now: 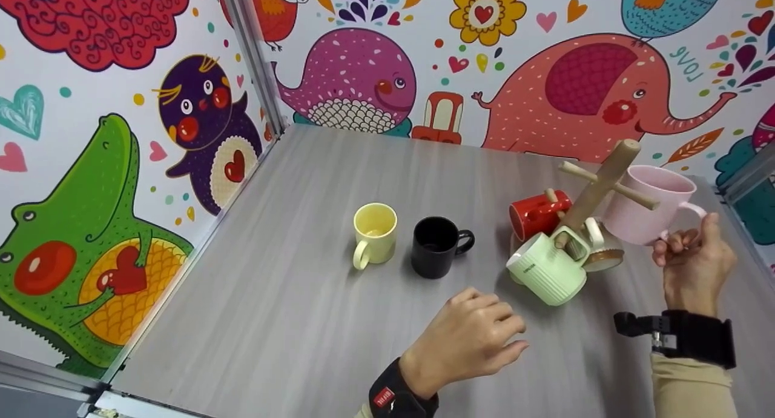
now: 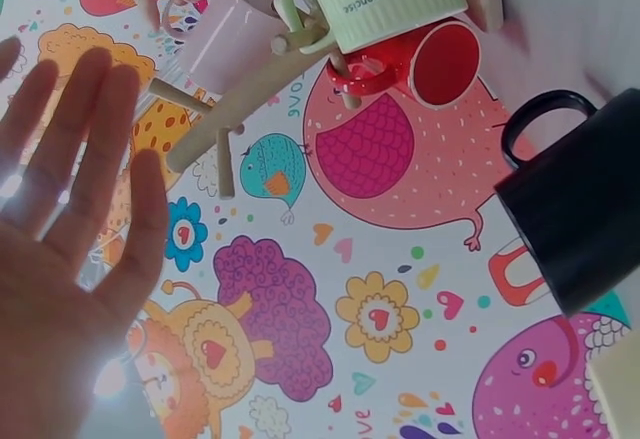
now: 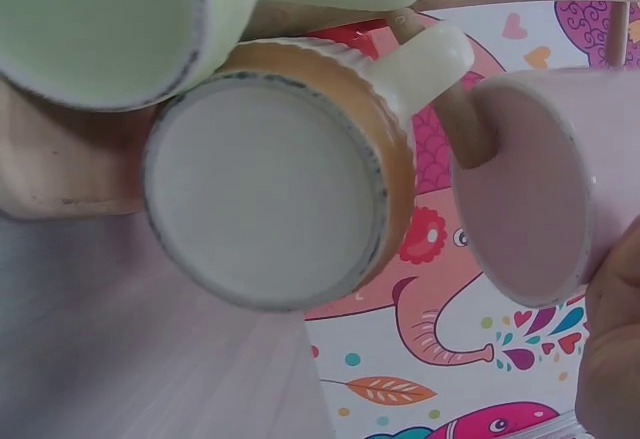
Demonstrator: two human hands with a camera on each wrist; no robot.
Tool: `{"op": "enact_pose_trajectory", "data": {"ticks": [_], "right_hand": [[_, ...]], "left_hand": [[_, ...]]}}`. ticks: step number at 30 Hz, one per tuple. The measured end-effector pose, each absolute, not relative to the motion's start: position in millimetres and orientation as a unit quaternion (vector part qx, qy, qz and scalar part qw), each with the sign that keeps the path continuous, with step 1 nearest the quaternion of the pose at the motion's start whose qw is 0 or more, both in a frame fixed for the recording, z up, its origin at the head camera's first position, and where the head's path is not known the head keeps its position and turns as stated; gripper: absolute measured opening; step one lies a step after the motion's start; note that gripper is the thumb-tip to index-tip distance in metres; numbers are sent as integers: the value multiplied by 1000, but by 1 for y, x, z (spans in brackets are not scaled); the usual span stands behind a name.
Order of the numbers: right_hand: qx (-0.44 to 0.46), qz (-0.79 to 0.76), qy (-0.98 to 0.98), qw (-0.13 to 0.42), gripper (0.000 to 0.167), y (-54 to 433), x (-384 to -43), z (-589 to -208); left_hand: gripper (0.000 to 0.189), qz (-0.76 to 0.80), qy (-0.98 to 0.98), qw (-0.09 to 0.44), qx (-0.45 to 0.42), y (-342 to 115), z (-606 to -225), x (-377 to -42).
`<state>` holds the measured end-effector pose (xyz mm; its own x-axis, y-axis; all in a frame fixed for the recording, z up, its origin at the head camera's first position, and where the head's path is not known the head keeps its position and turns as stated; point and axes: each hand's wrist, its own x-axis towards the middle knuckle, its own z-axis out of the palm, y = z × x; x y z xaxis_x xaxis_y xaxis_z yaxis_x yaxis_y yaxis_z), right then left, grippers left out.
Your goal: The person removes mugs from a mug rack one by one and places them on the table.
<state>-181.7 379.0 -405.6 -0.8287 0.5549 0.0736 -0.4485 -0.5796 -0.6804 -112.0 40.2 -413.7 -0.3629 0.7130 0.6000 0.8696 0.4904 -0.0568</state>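
My right hand (image 1: 699, 263) grips a pink mug (image 1: 649, 205) by its handle, to the right of a wooden mug tree (image 1: 596, 191). The mug is upright but slightly tilted, raised beside an upper peg. In the right wrist view its base (image 3: 525, 189) stands close to a peg; whether they touch I cannot tell. A light green mug (image 1: 548, 269), a red mug (image 1: 539, 215) and a white-and-brown mug (image 1: 605, 259) hang on lower pegs. My left hand (image 1: 469, 336) hovers over the table, holding nothing, with loosely extended fingers in the left wrist view.
A black mug (image 1: 433, 248) and a yellow mug (image 1: 376, 233) stand upright on the grey table (image 1: 272, 297), left of the tree. Cartoon-printed walls (image 1: 357, 85) border the table at the back and left. A metal frame post (image 1: 751, 172) is at the right.
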Motion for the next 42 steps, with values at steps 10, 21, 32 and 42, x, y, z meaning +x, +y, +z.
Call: {"op": "enact_pose_trajectory", "data": {"ticks": [10, 21, 32, 42], "right_hand": [[-55, 855, -391, 337, 49, 371, -167, -412], [2, 874, -337, 350, 47, 370, -158, -417], [-7, 870, -326, 369, 49, 378, -143, -432], [-36, 867, -311, 388, 51, 376, -128, -442]], "left_hand": [[16, -145, -818, 275, -484, 38, -412, -114], [16, -145, -816, 287, -480, 37, -411, -115], [15, -154, -820, 270, -481, 36, -412, -112], [13, -154, -820, 283, -472, 35, -413, -112]]}}
